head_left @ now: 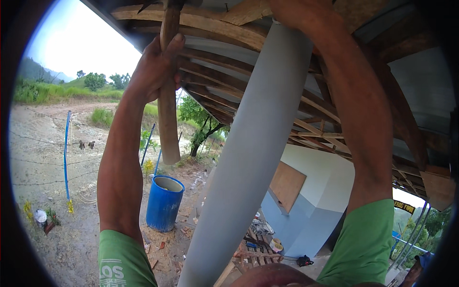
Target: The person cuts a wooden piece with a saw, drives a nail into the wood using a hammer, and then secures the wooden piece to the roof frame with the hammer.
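Raised on the left, my left hand [160,67] is wrapped round the wooden handle of a hammer [168,115]. The handle hangs down below my fist, and the dark head is partly cut off by the upper edge. My right hand [306,14] is up at the wooden roof beam [244,14], by the top of a thick grey round post [248,129]. Its fingers look curled, but the upper edge cuts them off and I cannot make out what they hold. The post slants down between my arms.
Wooden rafters [215,62] under metal sheets spread overhead. Below stand a blue barrel [165,203] and a wooden pallet [260,258] with things on it. A white and blue wall [306,225] rises behind the post. A barbed wire fence with a blue post [67,153] runs at left.
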Demonstrator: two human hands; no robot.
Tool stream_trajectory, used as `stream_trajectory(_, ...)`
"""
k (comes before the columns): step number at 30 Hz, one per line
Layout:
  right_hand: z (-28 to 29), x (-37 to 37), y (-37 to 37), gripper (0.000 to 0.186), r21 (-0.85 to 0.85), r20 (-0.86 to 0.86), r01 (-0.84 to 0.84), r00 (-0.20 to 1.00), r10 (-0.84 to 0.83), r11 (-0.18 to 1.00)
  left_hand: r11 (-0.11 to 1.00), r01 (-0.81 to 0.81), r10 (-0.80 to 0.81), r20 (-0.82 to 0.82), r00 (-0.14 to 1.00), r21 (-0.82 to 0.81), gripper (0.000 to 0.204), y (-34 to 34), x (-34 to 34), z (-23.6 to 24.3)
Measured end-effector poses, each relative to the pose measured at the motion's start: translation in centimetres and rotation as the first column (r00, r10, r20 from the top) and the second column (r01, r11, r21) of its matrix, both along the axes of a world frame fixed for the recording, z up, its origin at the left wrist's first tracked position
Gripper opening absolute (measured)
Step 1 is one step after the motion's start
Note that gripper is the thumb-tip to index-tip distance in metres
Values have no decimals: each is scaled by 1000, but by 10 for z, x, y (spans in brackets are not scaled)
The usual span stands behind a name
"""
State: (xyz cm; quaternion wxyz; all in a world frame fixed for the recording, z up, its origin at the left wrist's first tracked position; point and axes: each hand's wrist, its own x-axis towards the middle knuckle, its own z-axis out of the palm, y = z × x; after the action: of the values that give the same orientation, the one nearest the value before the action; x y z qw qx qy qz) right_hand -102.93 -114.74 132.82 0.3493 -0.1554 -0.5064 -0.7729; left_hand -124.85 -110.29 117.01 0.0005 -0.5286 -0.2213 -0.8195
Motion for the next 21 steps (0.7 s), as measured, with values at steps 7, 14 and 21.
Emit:
stream_trajectory(7,-23,2,-6,29,-2,-6,-33,999,33,999,987,-160,157,-190,969,-1,52,1,6,-4)
stream_trajectory(14,-11,9,-9,27,28,-45,17,999,-16,999,953,-244,267,-115,957,180,53,-35,9,14)
stream_trajectory(21,-28,-8,-8,25,9,-15,-5,1000,5,1000,865,-502,497,-188,847,28,62,-49,-1,6)
